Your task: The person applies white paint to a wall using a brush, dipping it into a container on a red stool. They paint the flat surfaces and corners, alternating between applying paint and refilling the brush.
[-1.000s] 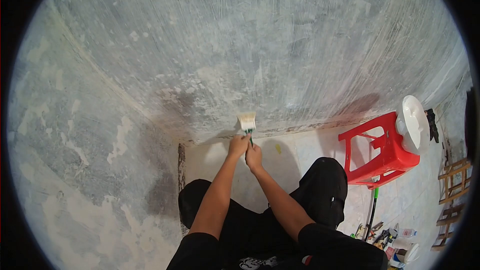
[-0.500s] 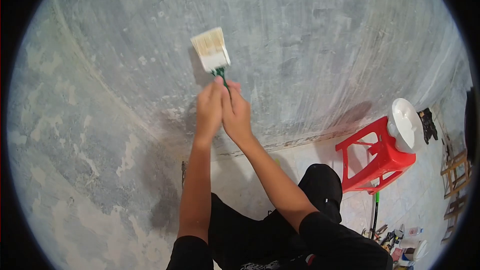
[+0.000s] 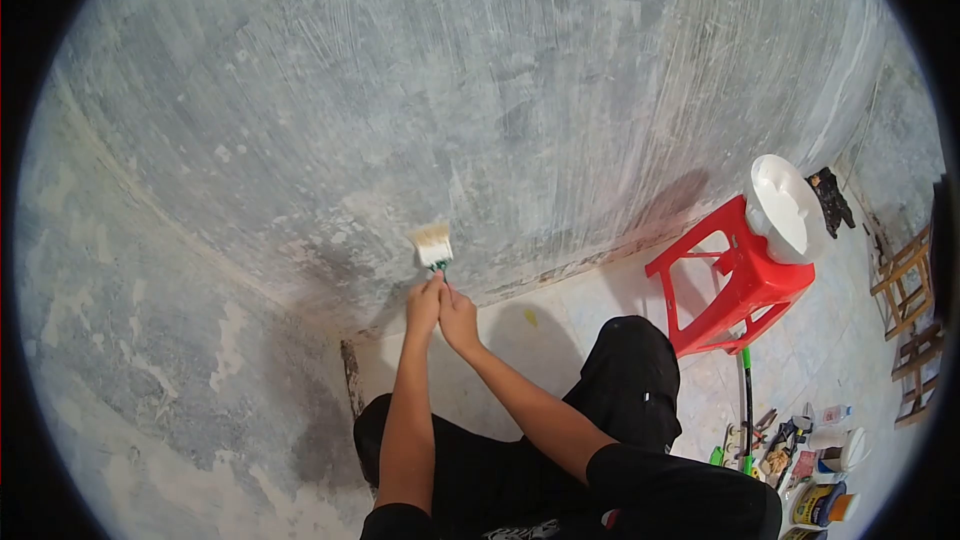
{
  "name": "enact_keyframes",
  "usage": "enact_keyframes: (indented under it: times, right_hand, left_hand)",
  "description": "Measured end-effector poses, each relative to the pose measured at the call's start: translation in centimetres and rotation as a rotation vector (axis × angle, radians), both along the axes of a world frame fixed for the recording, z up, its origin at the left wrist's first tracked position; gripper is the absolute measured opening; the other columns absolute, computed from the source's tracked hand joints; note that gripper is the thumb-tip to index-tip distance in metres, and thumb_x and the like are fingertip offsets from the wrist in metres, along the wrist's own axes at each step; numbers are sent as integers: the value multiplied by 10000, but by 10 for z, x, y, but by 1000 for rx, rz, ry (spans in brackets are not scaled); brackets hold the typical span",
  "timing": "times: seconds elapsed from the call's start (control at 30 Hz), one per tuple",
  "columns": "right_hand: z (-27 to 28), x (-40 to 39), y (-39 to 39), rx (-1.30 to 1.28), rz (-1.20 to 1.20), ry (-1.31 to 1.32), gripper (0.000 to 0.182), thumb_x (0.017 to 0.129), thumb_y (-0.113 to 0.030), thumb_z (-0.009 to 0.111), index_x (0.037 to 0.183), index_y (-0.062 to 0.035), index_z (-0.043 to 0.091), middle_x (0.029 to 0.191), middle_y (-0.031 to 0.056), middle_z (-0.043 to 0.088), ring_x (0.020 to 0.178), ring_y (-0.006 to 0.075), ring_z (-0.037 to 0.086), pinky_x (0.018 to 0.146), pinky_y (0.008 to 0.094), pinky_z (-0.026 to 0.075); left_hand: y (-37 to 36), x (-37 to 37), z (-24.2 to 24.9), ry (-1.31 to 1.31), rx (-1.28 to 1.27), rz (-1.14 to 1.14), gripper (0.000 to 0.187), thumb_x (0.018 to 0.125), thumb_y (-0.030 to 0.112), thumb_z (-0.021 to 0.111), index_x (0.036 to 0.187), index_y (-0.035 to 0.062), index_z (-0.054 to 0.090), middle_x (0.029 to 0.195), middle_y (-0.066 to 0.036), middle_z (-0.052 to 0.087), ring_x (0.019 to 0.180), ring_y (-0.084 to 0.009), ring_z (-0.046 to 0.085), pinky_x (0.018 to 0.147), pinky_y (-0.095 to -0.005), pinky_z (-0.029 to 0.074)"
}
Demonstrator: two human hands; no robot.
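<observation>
A wide paintbrush (image 3: 432, 245) with pale bristles, a white ferrule and a green handle points up at the lower part of a patchy grey wall (image 3: 560, 110). Both of my hands wrap its handle, side by side. My left hand (image 3: 423, 306) is closed on the handle from the left, and my right hand (image 3: 458, 320) closes on it from the right. The bristles overlap the wall just above the floor line. Most of the handle is hidden inside my fingers.
A red plastic stool (image 3: 745, 275) stands to the right, bearing a white bowl (image 3: 760, 208) with white paint inside. Tools, a plastic bottle (image 3: 835, 414) and paint tubs (image 3: 818, 506) lie on the floor at lower right. Wooden frames (image 3: 905, 280) are at the far right.
Both hands have brought the paintbrush down the wall, from mid-wall to near its base. My view has shifted, showing more of the floor items at lower right.
</observation>
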State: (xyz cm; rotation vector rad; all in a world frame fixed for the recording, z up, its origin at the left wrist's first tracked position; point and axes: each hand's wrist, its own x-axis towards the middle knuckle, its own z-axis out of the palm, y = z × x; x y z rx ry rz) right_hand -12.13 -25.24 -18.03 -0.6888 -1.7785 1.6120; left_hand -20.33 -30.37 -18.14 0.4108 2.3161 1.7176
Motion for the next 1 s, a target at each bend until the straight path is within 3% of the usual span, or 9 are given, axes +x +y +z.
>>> enact_keyframes:
  times: [0.1,0.2,0.3,0.4,0.57,0.67,0.73,0.8,1.0]
  right_hand:
    - [-57,13,-10,-69,45,-174,467,1051,-345,478,921,38,713,787,256,696,753,386,709,709,436,520]
    - [-58,24,-15,-79,-4,-111,497,1050,-349,462,885,51,705,793,266,687,754,419,697,677,461,520]
    - [1,43,-9,-44,5,54,424,1057,-307,476,934,46,676,723,233,657,691,383,682,633,421,504]
    - [90,36,5,23,41,263,355,1059,-279,494,1004,31,656,693,220,619,640,349,657,602,394,490]
    - [209,1,35,138,97,526,340,1043,-269,523,1083,37,665,757,270,633,698,416,674,601,412,504]
    - [202,-21,43,219,158,317,352,1037,-269,528,1108,42,678,804,299,641,737,444,675,615,427,515]
    - [157,-36,39,188,-51,411,362,1032,-265,531,1085,57,689,819,318,637,740,446,679,630,445,518]
    - [111,-27,36,168,-56,303,372,1032,-266,530,1064,67,692,831,327,639,764,456,681,648,466,517]
    - [-36,-2,22,86,-42,52,412,1044,-294,500,975,58,702,845,305,668,802,449,688,692,457,528]
  left_hand:
    - [-15,1,-58,-191,-164,-74,498,975,414,594,873,-52,736,803,-175,719,763,-253,676,730,-396,498]
    - [-13,13,-50,-294,-170,-141,390,1006,376,596,830,44,703,721,-34,634,664,-133,593,553,-317,450]
    - [-14,35,32,-289,-91,-196,419,1009,399,598,811,42,690,724,-17,622,664,-122,566,561,-302,432]
    - [-5,52,143,-3,24,-155,465,1025,400,578,788,9,659,687,1,578,637,-90,498,582,-297,407]
    - [9,34,263,302,262,-162,436,1054,334,546,786,5,642,695,2,560,662,-85,472,597,-286,400]
    - [27,1,244,236,237,-130,434,1054,334,543,804,-6,644,694,-16,562,670,-96,481,616,-306,417]
    - [29,-11,194,550,152,-167,444,1056,330,536,822,-31,645,695,-33,576,682,-108,503,630,-321,438]
    - [34,-2,146,287,75,-32,458,1051,346,539,833,-40,656,699,-53,597,693,-109,527,649,-336,458]
    - [20,7,1,-125,-97,-132,473,1032,402,559,863,-12,715,726,-50,651,666,-141,592,657,-307,488]
